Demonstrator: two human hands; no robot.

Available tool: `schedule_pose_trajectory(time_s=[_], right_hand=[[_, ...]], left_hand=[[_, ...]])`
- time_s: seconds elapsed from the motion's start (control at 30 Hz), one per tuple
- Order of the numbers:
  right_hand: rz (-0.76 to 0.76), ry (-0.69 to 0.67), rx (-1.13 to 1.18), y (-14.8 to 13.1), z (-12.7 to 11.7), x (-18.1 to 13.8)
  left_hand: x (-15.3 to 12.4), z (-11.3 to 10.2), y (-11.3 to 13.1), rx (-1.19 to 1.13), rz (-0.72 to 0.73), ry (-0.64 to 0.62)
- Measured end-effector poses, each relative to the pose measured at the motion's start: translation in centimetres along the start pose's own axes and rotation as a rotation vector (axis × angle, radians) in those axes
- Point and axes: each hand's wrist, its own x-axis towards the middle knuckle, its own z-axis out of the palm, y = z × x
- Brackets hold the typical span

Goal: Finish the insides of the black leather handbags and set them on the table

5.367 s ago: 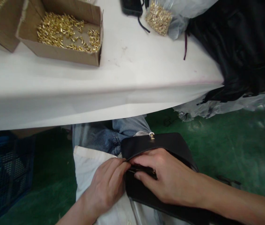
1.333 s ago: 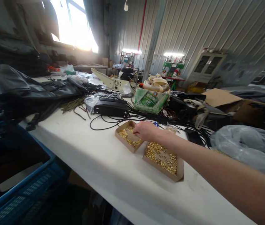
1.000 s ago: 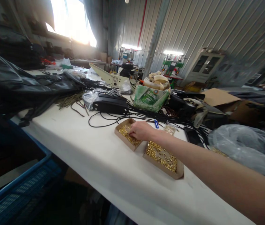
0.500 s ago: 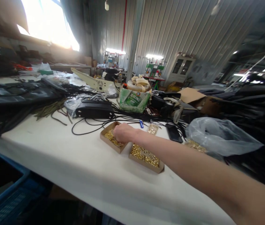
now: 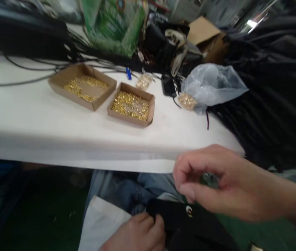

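My right hand (image 5: 216,181) hovers below the table edge with its fingers curled in a pinch; what it holds is too small and blurred to name. Just under it a black leather bag (image 5: 190,223) with a small gold fitting (image 5: 189,210) lies on my lap. My left hand (image 5: 137,233) rests at the bag's left edge, fingers bent against it, over a white cloth (image 5: 98,226). Two open cardboard boxes of small gold metal pieces, the larger box (image 5: 82,87) and the smaller box (image 5: 131,104), stand on the white table (image 5: 32,129).
Black cables (image 5: 19,69), a green bag (image 5: 111,21), a phone (image 5: 168,85), small packets of gold pieces (image 5: 187,101) and a clear plastic bag (image 5: 211,83) crowd the table's back. A heap of black material (image 5: 276,97) lies at the right. Green floor (image 5: 32,216) shows below.
My right hand has left the larger box of gold pieces and come back down to my lap in a pinch. The view has dropped from the room to the table edge and the bag.
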Motion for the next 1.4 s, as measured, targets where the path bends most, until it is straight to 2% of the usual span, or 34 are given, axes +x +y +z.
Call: schedule_pose_trajectory(time_s=[0.1,0.23,0.33,0.47,0.57,0.63,0.7,0.8,0.87,0.93,1.0,1.1,1.17,1.3,1.4], right_hand=[[0.164,-0.14,-0.002,2.5,4.1,-5.7],[0.247,-0.139,0.017,5.5,8.2,-9.2],[0.299,-0.143,0.087,6.7,8.8,-9.9],[0.213,0.027,0.069,6.6,8.3,-11.3],[0.283,-0.059,0.089,6.3,9.2,-12.6],[0.294,-0.124,0.101,6.6,10.4,-13.1],[0.27,-0.13,0.08,7.0,11.5,-13.3],[0.098,-0.008,-0.074,7.1,12.1,-13.4],[-0.068,0.091,-0.249,6.8,11.9,-13.6],[-0.168,0.131,-0.43,6.3,12.0,-13.7],[-0.162,0.115,-0.561,6.2,12.6,-13.7],[-0.02,0.12,-0.626,6.8,14.4,-13.0],[0.064,0.149,-0.501,7.5,15.6,-12.0],[0.214,0.216,0.016,8.0,16.6,-9.7],[0.302,0.228,0.123,7.7,16.7,-8.8]], left_hand=[[-0.2,-0.5,0.5,-0.051,-0.009,-0.019],[1.4,-1.8,0.8,-0.097,0.006,-0.015],[2.2,-1.7,1.2,-0.089,0.013,-0.02],[2.7,-1.1,1.7,-0.056,-0.026,-0.011],[3.0,-1.0,2.0,-0.049,-0.034,0.009],[3.0,-1.0,1.9,-0.055,-0.025,-0.009],[2.6,-1.0,1.8,-0.053,-0.026,-0.033],[1.7,-0.8,1.5,-0.055,-0.042,-0.04],[1.3,-0.6,1.4,-0.069,-0.065,-0.021],[1.3,-0.6,1.3,-0.077,-0.081,-0.004],[1.8,-0.6,1.3,-0.077,-0.08,-0.007],[2.5,-0.8,1.3,-0.096,-0.094,-0.034],[2.6,-0.8,1.3,-0.121,-0.123,-0.036],[2.0,-0.7,1.1,-0.107,-0.154,0.016],[1.7,-0.5,0.8,-0.075,-0.141,0.064]])
